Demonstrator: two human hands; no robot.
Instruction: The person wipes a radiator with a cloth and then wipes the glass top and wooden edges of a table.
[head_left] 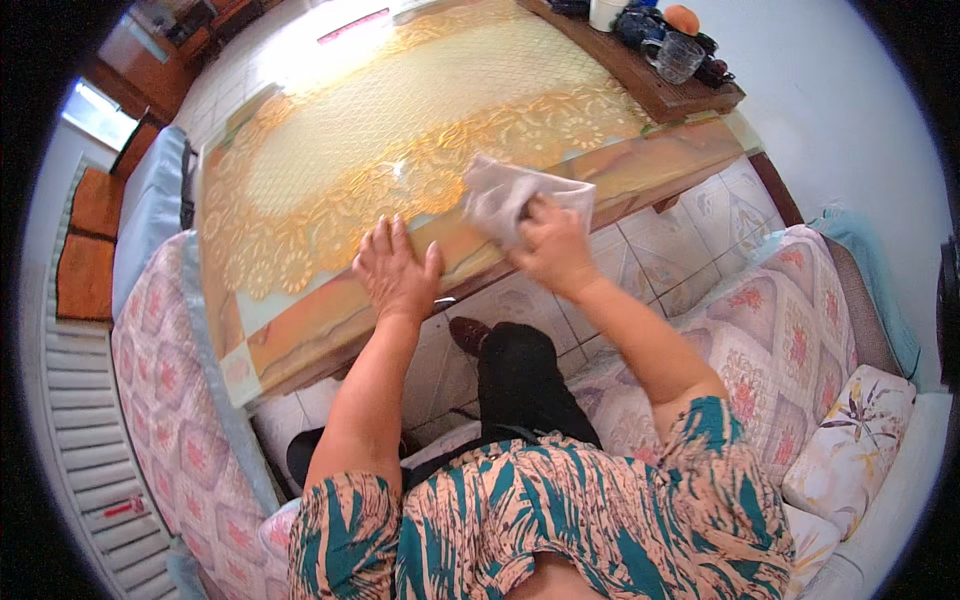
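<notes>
My right hand [556,240] grips a pale pinkish-grey cloth [490,195] near the front edge of the table. Part of the cloth rests on the tabletop, and one corner spreads out to the right of my fingers. Flat on the table's front border lies my left hand [395,270], its fingers apart and nothing in it. Under both hands is a low table [330,180] with a shiny cover, patterned with gold lace flowers and a brown marbled border.
On a brown wooden board [690,95] at the far right stand a clear glass mug [678,58], an orange fruit [682,18] and a white cup [606,12]. Quilted flowered seat covers [170,400] flank me. A patterned cushion [850,450] lies at right. Tiled floor [640,250] shows beneath.
</notes>
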